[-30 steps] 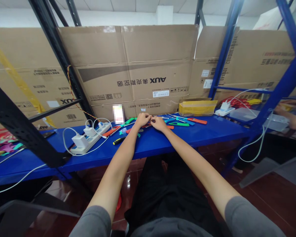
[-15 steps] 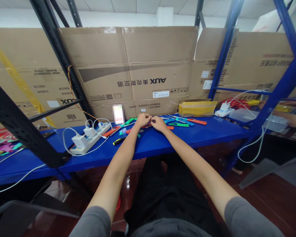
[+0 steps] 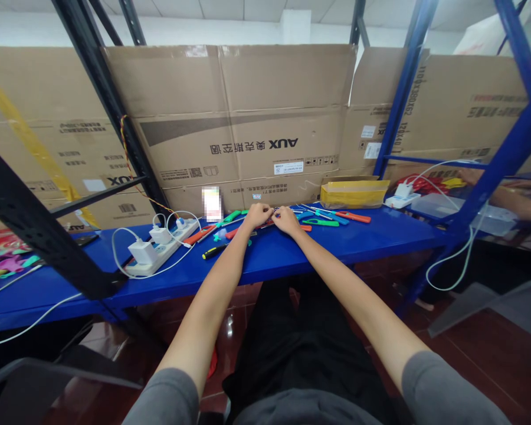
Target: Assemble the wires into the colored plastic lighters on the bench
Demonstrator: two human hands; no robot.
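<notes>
Long-nose lighters (image 3: 353, 217) lie strewn on the blue table (image 3: 371, 239), nr its back edge, both sides of the hands: orange, green & blue handles to the R, orange & green to the L. L hand (image 3: 258, 213) & R hand (image 3: 285, 219) are close together over the table's mid-back, fingers bent in, tips almost meeting; can't tell what, if anything, is pinched btwn them, too small. Yellow/black handle (image 3: 212, 252) sits nearer the front edge, just beside L forearm (image 3: 223, 268). White power strip (image 3: 170, 251) w/ chargers (image 3: 144, 252) plugged in runs nr table's L end. Yellow carton (image 3: 355, 195) stands at back edge, toward back R corner.
</notes>
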